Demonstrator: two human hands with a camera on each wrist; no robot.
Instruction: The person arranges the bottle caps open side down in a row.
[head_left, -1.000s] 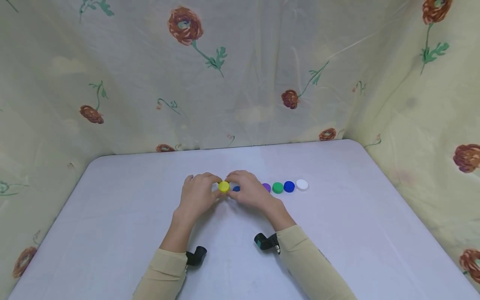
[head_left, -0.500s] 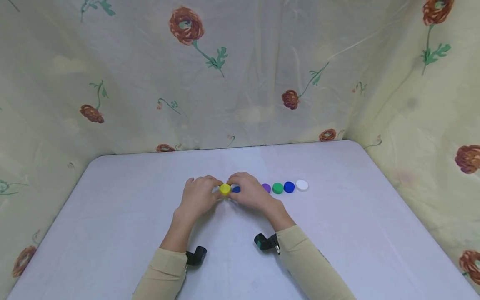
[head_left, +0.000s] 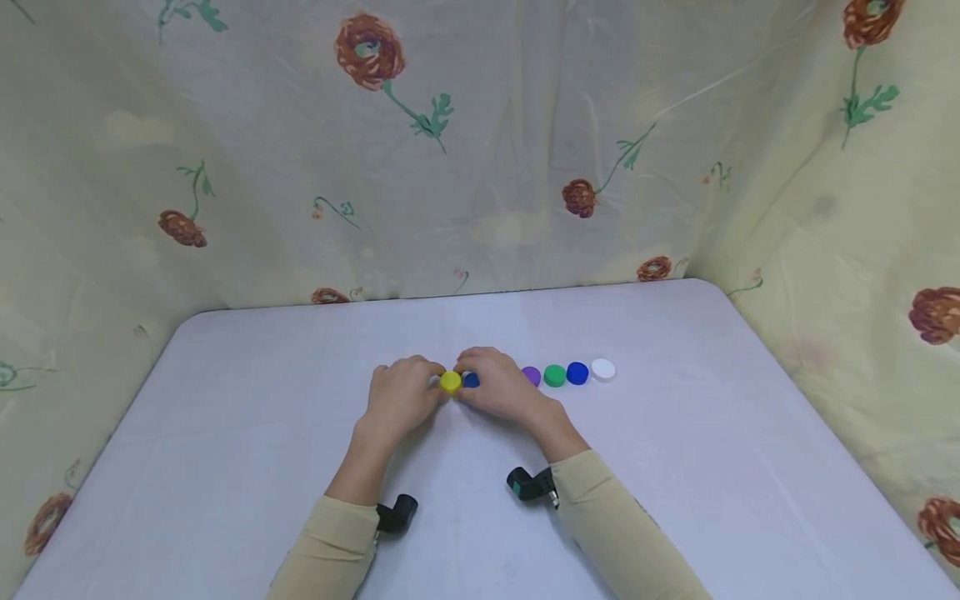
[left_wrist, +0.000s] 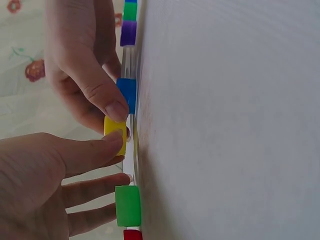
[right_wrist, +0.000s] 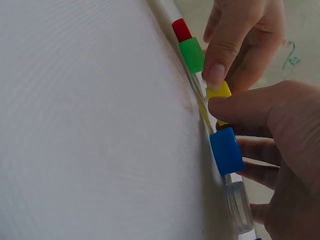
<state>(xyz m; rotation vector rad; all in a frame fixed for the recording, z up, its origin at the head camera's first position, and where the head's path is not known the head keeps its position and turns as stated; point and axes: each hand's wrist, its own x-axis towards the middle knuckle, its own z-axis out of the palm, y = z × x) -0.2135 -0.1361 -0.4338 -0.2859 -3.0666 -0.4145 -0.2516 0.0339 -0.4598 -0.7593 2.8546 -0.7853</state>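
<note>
A yellow bottle cap (head_left: 450,382) sits between my two hands, pinched from both sides. My left hand (head_left: 401,396) has thumb and fingertips on its left part. From the other side my right hand (head_left: 498,383) pinches it too. Both wrist views show the cap close over the table, a little higher than its neighbours. Just right of it stands a blue cap (right_wrist: 227,151), partly behind my right fingers in the head view. A green cap (left_wrist: 128,206) and a red cap (left_wrist: 133,235) lie beside my left fingers; my left hand hides them in the head view.
To the right, a row continues with purple (head_left: 531,375), green (head_left: 555,376), dark blue (head_left: 577,372) and white (head_left: 603,370) caps. A clear ribbed cap (right_wrist: 240,207) stands under my right hand. Flowered cloth (head_left: 495,167) hangs behind the white table (head_left: 247,433).
Both hands and the yellow cap have come slightly down in the head view, toward me. The left forearm has shifted a little right. The row on the right stays put.
</note>
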